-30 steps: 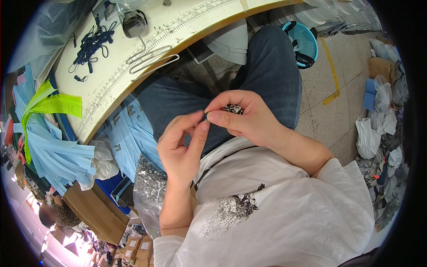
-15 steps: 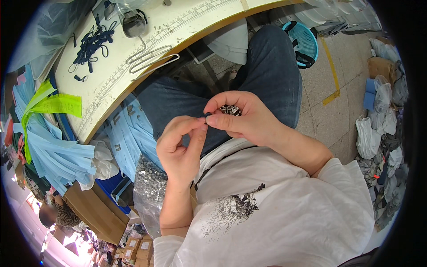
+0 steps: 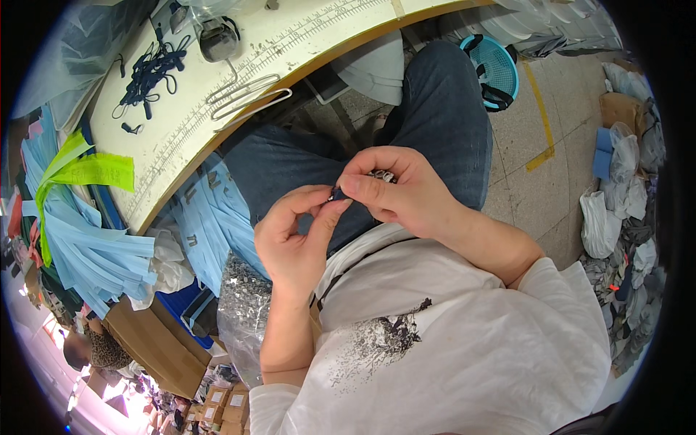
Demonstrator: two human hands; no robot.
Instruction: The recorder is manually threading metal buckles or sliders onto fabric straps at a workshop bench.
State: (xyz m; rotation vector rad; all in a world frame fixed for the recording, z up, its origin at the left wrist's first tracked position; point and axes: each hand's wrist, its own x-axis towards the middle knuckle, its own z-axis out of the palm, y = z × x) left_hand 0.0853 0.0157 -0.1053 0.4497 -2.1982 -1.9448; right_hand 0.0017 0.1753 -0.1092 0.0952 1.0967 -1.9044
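Observation:
Above my lap, my left hand [image 3: 293, 235] pinches a small dark piece [image 3: 337, 194] between thumb and forefinger. My right hand [image 3: 406, 192] meets it there, its thumb and forefinger closed on the same piece. Fingertips cover most of this piece, so its exact kind is hidden. Several small shiny metal pieces [image 3: 383, 175] show in the curl of my right hand, partly covered by its fingers. On the table to the left lies a pile of dark looped cords [image 3: 151, 76], one short cord [image 3: 131, 128] apart from the rest.
A bent metal wire frame [image 3: 250, 98] overhangs the edge of the white table [image 3: 196, 119]. Light blue strips [image 3: 94, 246] and a bright green strip [image 3: 94, 172] hang at the left. A turquoise basket [image 3: 500, 65] stands on the floor; bags and scraps [image 3: 627, 210] pile up at right.
My fingers have shifted slightly around the dark piece, and more of it shows between the fingertips. The right fingers now cover more of the metal pieces.

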